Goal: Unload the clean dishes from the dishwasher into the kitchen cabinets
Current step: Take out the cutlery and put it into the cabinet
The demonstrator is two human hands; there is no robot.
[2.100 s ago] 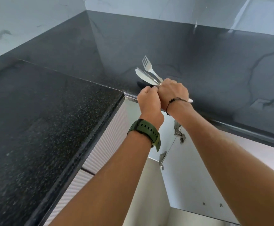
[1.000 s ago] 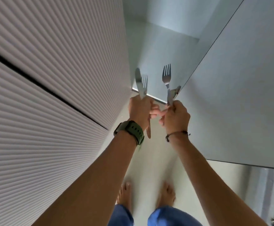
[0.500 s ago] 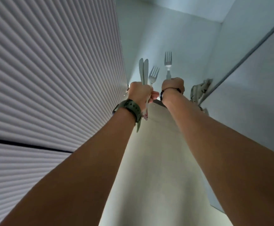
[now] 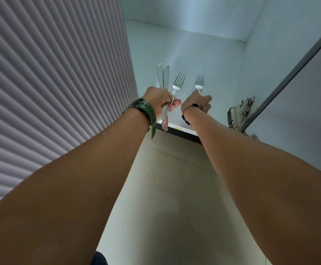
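Inside the open upper cabinet [image 4: 203,46], pale white walls and a bare panel fill the far part of the view. To the left stands a ribbed white cabinet front [image 4: 50,73]. To the right the open cabinet door [image 4: 308,92] hangs on a metal hinge [image 4: 241,111]. The cabinet's dark bottom edge [image 4: 182,133] runs just below the wrists.

Both arms reach up side by side. The left hand [image 4: 158,101], with a green watch [image 4: 143,110] on its wrist, is curled round a bundle of cutlery: two knives [image 4: 163,75] with rounded tips touching, and a fork [image 4: 177,82] just right of them, tines up. The right hand [image 4: 198,103], wearing a dark bead bracelet [image 4: 191,107], is closed round the handle of a second fork [image 4: 199,83], held upright. The hands are near each other but apart, both raised before the cabinet opening.
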